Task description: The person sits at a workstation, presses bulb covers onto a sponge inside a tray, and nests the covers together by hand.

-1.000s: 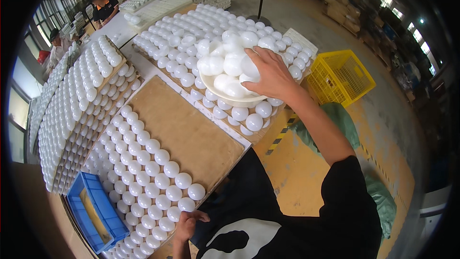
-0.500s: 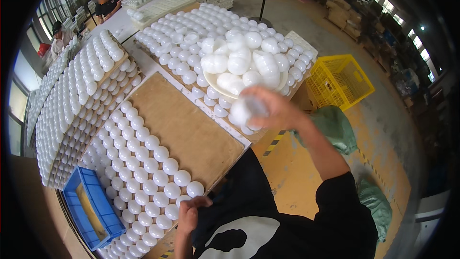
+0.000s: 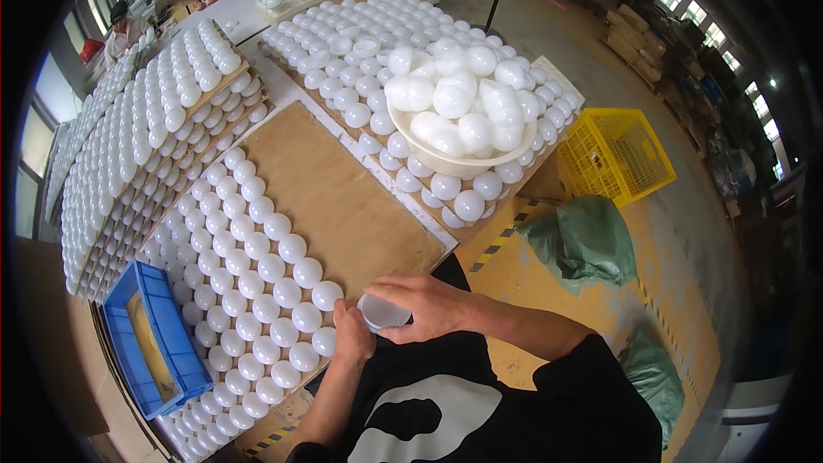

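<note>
Gripping a hollow, translucent white plastic dome by its rim, the right hand has its fingers curled around the far and near edges, the open side facing up. The left hand is bunched close against the dome's left side; whether its fingers pinch the rim or merely rest beside it, I cannot tell. Both hands are at the near edge of a flat brown board, next to its closest row.

As for progress, staggered rows of glossy white domes cover the board's left part, rounded sides up, while a broad strip of smooth, faintly stained brown surface on the right carries none. A round cream plastic bowl holds a heap of loose white domes, some nested together, so plenty remain unarranged. The bowl sits on another layer of closely set white domes. At far left, stacked tiers of domes on thin boards look fully filled. A rigid blue rectangular plastic bin rests beside the near rows.
</note>
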Tool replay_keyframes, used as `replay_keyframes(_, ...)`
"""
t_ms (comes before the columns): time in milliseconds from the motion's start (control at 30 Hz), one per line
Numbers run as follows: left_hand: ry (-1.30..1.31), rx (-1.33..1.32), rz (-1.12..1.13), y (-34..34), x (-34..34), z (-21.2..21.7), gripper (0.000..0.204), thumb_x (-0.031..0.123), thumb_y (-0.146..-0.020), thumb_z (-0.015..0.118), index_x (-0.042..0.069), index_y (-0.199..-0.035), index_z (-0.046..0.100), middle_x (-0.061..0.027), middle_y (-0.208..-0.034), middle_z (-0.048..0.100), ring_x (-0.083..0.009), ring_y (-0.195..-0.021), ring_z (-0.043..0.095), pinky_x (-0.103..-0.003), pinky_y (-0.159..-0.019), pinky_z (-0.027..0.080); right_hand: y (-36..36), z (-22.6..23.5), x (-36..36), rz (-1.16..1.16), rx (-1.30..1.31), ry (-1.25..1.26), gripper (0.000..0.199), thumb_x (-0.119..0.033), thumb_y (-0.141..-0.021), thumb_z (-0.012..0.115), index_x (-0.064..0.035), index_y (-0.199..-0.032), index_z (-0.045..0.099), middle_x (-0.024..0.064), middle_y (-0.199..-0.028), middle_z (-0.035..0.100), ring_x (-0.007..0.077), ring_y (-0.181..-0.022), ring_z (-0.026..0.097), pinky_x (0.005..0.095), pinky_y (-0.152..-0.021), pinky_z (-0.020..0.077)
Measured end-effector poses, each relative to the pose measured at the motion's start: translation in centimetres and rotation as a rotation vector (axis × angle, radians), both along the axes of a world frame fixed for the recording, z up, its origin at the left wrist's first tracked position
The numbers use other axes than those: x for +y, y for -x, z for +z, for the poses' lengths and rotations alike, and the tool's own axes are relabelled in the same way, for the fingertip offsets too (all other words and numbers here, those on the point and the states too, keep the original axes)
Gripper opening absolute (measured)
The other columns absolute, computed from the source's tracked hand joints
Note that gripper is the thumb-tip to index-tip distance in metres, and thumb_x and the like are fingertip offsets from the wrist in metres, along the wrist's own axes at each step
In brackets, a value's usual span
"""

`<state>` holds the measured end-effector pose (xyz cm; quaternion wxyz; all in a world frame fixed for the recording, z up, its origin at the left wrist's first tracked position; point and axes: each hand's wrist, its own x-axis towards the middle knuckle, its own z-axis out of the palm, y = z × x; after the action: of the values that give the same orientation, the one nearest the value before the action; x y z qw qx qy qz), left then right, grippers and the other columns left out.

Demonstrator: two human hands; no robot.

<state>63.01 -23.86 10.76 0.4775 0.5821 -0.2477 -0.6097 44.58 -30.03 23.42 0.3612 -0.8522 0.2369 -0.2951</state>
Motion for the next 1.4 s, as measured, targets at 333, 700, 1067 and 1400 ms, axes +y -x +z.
replay_keyframes(333,0.176,-0.052,-0.235,-1.0,-0.4,2.6,0.039,0.026,-0.098,0.031,0.000,-0.112,0.057,-0.0078,-0.107,0.065,-0.0204,-0.098,0.064,-0.035,-0.080,0.053,-1.5,-0.7,1.1,-0.091,-0.135,0.086,0.065,-0.020,-0.073,0.081,0.0027,-0.127,0.052,0.0205,-0.117,0.061,0.0356,-0.105,0.063,0.0409,-0.089,0.0527)
replay_keyframes(700,0.637,-0.509,-0.178,-0.9,-0.2,2.5,0.006,0.007,-0.088,0.060,0.002,-0.089,0.056,-0.0050,-0.084,0.057,-0.0119,-0.074,0.056,-0.028,-0.060,0.047,1.1,1.1,-0.7,-0.164,-0.042,0.124,0.061,-0.027,-0.079,0.077,0.0031,-0.126,0.052,0.0239,-0.121,0.058,0.0370,-0.112,0.059,0.0424,-0.096,0.0481)
replay_keyframes(1067,0.391,-0.230,-0.211,-0.6,1.3,2.4,0.013,0.004,-0.082,0.068,-0.002,-0.090,0.060,-0.0083,-0.077,0.067,-0.0147,-0.071,0.063,-0.030,-0.060,0.052,12.2,3.3,-17.7,-1.411,0.304,0.225,0.078,-0.046,-0.081,0.067,0.0030,-0.136,0.043,0.0305,-0.117,0.055,0.0456,-0.104,0.058,0.0490,-0.089,0.0494)
replay_keyframes(1400,0.227,0.334,-0.034,0.5,1.3,5.5,0.032,0.030,-0.095,0.056,-0.002,-0.098,0.056,-0.0124,-0.081,0.069,-0.0216,-0.070,0.068,-0.034,-0.064,0.056,12.5,2.8,-19.5,-1.409,0.311,0.160,0.076,-0.050,-0.079,0.070,-0.0052,-0.136,0.046,0.0271,-0.114,0.052,0.0444,-0.097,0.062,0.0472,-0.082,0.0521)
